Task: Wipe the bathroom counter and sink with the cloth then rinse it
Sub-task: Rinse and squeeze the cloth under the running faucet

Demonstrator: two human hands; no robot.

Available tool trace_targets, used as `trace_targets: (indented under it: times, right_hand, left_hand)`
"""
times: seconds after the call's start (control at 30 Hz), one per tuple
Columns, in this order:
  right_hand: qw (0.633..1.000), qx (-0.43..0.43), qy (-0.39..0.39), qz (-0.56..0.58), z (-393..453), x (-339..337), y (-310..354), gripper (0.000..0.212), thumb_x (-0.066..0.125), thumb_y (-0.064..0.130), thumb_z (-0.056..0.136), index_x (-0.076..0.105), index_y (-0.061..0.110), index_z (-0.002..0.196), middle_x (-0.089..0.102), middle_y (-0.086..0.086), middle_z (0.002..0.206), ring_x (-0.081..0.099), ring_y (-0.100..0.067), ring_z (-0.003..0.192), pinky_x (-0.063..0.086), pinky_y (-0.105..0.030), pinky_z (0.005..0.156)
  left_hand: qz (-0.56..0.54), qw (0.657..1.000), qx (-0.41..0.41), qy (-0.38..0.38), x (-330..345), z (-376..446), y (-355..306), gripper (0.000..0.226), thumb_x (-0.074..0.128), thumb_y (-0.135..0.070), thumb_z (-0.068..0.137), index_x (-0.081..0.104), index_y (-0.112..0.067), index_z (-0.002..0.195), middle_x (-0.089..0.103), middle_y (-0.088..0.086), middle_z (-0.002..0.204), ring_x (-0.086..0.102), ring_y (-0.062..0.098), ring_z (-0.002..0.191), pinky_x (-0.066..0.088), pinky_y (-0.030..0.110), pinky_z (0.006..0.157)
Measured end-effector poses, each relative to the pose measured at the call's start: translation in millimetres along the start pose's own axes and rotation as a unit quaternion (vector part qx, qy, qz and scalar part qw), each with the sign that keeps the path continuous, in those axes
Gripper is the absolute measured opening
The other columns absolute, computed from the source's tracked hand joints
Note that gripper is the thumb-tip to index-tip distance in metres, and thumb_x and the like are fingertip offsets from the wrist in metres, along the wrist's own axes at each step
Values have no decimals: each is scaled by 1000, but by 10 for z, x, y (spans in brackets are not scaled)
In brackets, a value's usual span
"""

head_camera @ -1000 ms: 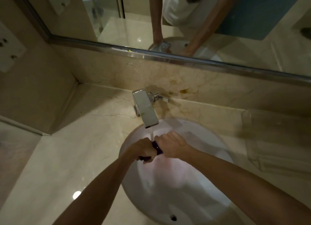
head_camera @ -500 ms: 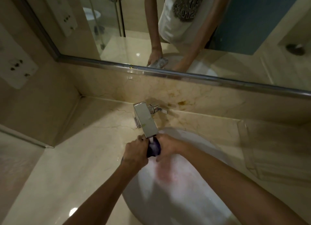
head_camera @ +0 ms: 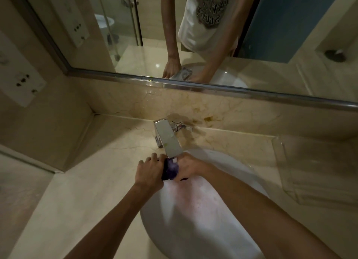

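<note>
A wide wall mirror with a metal frame [head_camera: 213, 88] runs above the beige marble backsplash [head_camera: 135, 102], which carries brown-yellow stains to the right of centre. On the left wall sits a white switch plate with dark sockets [head_camera: 23, 82]. A clear plastic tray [head_camera: 317, 162] stands at the right. In the mirror appear a glass shower door [head_camera: 120, 16] and a blue panel [head_camera: 286, 22].

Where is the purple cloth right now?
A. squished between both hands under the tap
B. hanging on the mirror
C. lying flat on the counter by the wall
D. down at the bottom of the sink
A: the purple cloth is bunched between the left hand and the right hand, just below the spout of the tap, above the sink.
</note>
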State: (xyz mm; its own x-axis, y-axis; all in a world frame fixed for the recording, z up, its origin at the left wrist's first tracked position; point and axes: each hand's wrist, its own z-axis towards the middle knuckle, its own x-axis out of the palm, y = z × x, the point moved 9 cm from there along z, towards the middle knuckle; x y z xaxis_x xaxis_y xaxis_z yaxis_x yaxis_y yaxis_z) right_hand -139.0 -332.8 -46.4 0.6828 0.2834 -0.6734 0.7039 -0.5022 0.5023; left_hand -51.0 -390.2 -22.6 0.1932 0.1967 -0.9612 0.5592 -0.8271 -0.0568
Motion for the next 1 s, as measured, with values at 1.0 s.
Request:
trace_targets:
  times: [1.0]
  right_hand:
    - [642, 133, 101, 748, -323, 872, -263, 34, 75, 9, 85, 66, 3, 117, 66, -20, 121, 72, -29, 95, 59, -41, 83]
  left_hand:
    - [-149, 941, 241, -184, -308, -100, -5, 61, 89, -17, 62, 55, -18, 112, 66, 8, 104, 68, 22, 70, 58, 29, 54]
